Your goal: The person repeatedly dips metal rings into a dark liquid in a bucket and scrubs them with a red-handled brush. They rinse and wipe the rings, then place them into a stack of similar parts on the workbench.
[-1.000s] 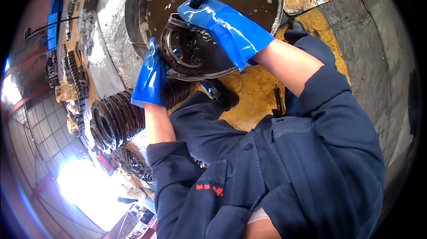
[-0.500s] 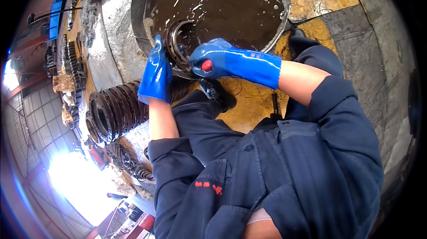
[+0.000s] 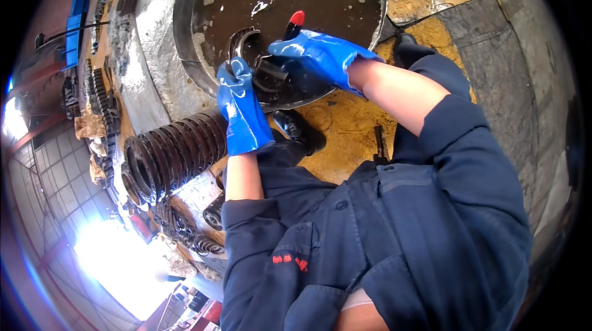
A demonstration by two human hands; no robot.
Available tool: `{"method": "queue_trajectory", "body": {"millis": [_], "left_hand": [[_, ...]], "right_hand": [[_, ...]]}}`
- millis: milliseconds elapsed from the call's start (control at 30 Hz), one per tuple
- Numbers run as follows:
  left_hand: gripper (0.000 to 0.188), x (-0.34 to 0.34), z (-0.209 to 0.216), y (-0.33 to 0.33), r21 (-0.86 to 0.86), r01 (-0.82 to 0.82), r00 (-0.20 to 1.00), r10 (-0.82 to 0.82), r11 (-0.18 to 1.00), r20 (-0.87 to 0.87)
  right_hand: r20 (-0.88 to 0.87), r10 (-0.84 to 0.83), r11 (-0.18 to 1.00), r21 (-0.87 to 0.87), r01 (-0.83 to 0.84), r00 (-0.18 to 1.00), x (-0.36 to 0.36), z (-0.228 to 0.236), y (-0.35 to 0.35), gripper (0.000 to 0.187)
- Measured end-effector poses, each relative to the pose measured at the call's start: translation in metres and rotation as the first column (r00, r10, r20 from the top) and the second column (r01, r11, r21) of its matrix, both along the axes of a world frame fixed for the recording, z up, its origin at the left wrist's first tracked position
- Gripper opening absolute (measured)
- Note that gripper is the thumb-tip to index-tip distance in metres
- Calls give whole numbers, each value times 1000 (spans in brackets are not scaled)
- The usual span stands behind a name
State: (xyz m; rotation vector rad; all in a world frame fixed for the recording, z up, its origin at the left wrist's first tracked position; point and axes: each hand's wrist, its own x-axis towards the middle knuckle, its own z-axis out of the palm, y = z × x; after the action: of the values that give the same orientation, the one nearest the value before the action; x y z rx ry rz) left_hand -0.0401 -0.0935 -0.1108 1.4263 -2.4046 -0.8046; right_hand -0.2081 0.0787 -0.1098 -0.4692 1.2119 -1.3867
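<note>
A dark, wet metal ring (image 3: pixel 239 39) stands tilted at the near left inside a round tub (image 3: pixel 185 41) of murky brown liquid. My left hand (image 3: pixel 237 93), in a blue rubber glove, grips the ring's near left side with bent fingers. My right hand (image 3: pixel 314 53), gloved the same way, is closed around a tool with a black, red-ended handle (image 3: pixel 297 19). That handle points up and away over the liquid. The tool's working end is down by the ring, and I cannot make out its shape. Both hands are over the tub's near rim.
Left of the tub lies a row of dark metal rings (image 3: pixel 176 152) stacked on their sides. Coiled springs (image 3: pixel 206 243) and other greasy parts are scattered below it. Chain-like parts (image 3: pixel 102 93) line the far left. My shoe (image 3: pixel 299 130) is near the tub on the yellow floor (image 3: pixel 345 140).
My right hand has turned and moved up and to the right, so the red handle end now points away from me. My left hand has shifted right, its fingers now bent over the ring.
</note>
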Motion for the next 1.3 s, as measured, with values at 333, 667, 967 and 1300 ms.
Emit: {"method": "queue_trajectory", "body": {"millis": [333, 667, 967, 1300], "left_hand": [[56, -50, 36, -85, 603, 171, 938, -317, 779, 144], [53, -7, 54, -14, 552, 142, 986, -69, 821, -151], [51, -8, 22, -14, 512, 62, 968, 73, 857, -239], [33, 1, 20, -26, 716, 251, 852, 203, 651, -483]], "right_hand": [[-439, 274, 961, 158, -226, 856, 10, -19, -46, 35], [-816, 578, 786, 555, -274, 4, 20, -19, -84, 29], [-983, 176, 969, 165, -186, 47, -4, -5, -76, 40], [-932, -188, 981, -164, 103, 309, -17, -35, -78, 30]]}}
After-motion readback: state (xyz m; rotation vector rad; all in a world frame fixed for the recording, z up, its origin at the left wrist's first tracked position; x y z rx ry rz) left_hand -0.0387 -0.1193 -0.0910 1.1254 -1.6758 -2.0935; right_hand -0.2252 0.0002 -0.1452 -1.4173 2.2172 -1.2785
